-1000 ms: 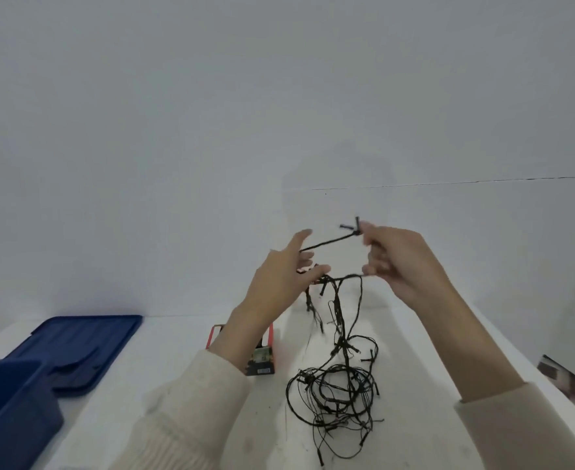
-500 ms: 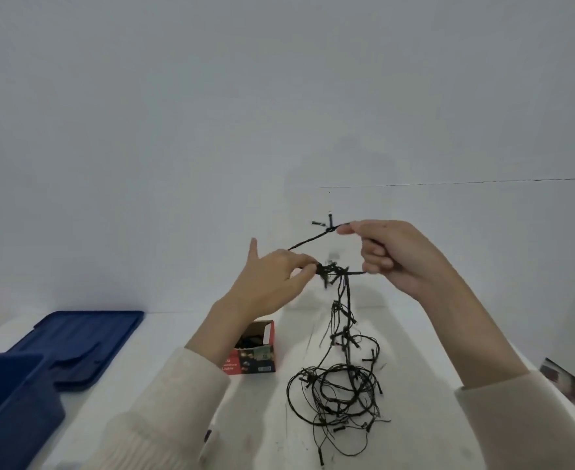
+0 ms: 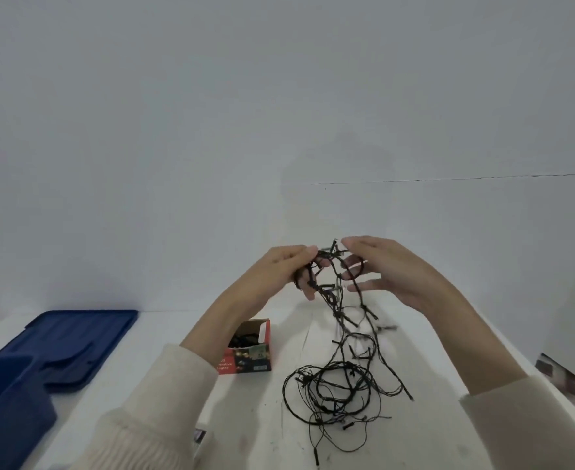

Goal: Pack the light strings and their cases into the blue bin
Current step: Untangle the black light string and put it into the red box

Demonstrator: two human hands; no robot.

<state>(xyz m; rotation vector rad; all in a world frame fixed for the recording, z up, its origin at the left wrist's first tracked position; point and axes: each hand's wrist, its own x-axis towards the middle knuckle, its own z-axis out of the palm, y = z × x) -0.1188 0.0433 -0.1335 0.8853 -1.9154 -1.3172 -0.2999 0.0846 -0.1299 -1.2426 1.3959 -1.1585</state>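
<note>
The light string (image 3: 334,375) is thin, floppy and light, and it tangles easily. The left hand (image 3: 279,270) has its grip closed on the bunched top. The rest hangs to a pile on the table (image 3: 262,418). The right hand (image 3: 393,270) looks spread open, though blurry. Best to hold the bunch, not one wire.

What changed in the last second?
The left hand closed round a gathered bunch of the light string. The right hand let go its pinch and opened, with strands draped across it. The red box, blue lid and blue bin stayed put.
</note>
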